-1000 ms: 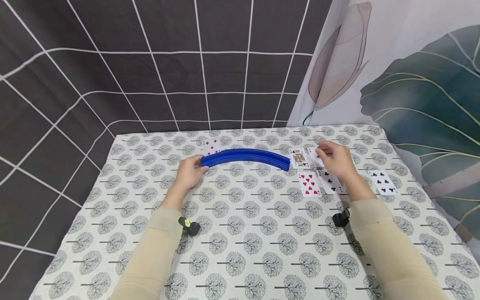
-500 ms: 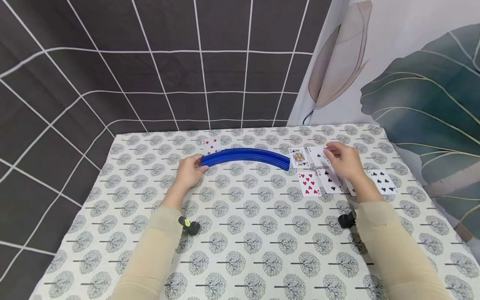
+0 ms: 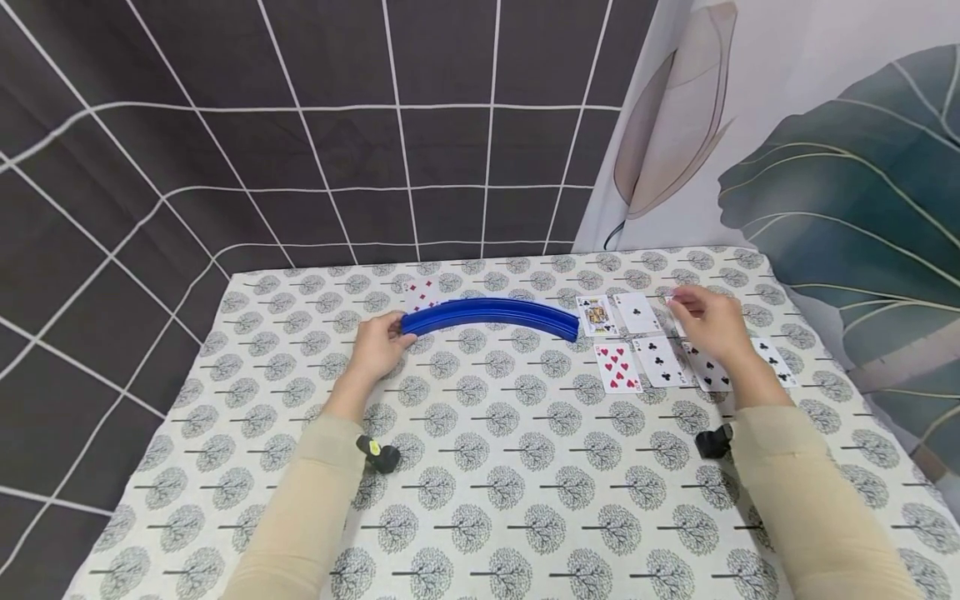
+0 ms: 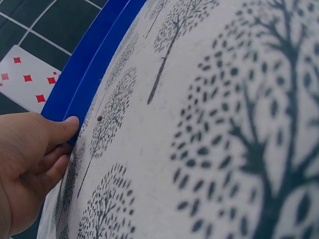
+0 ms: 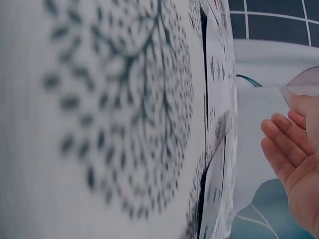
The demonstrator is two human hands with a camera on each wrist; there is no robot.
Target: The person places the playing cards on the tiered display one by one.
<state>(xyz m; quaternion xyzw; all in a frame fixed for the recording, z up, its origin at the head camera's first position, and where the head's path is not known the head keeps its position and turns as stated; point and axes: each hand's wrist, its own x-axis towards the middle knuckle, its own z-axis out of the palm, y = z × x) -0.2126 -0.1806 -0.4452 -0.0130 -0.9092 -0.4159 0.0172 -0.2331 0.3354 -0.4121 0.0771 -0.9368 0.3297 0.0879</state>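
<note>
Thumb and fingers of my left hand [image 3: 379,343] pinch the left end of a curved blue rack [image 3: 487,312]; the left wrist view shows this hand [image 4: 30,164] at the rack's edge [image 4: 84,79]. A diamonds card [image 3: 422,293] stands at the rack's left part. My right hand [image 3: 712,325] is over the cards at the right, its fingertips by a partly hidden card. In the right wrist view this hand [image 5: 296,154] has loosely bent fingers, and nothing shows in them.
Face-up cards lie right of the rack: a king [image 3: 597,316] and a clubs card [image 3: 636,314] behind; hearts [image 3: 618,368], clubs [image 3: 660,362], spades [image 3: 705,367] and another black-suited card [image 3: 776,362] in front. A dark gridded curtain [image 3: 330,150] hangs behind.
My right hand has moved right along the cards, uncovering the clubs card beside the king and part of the spades card. The left hand and the rack have stayed put.
</note>
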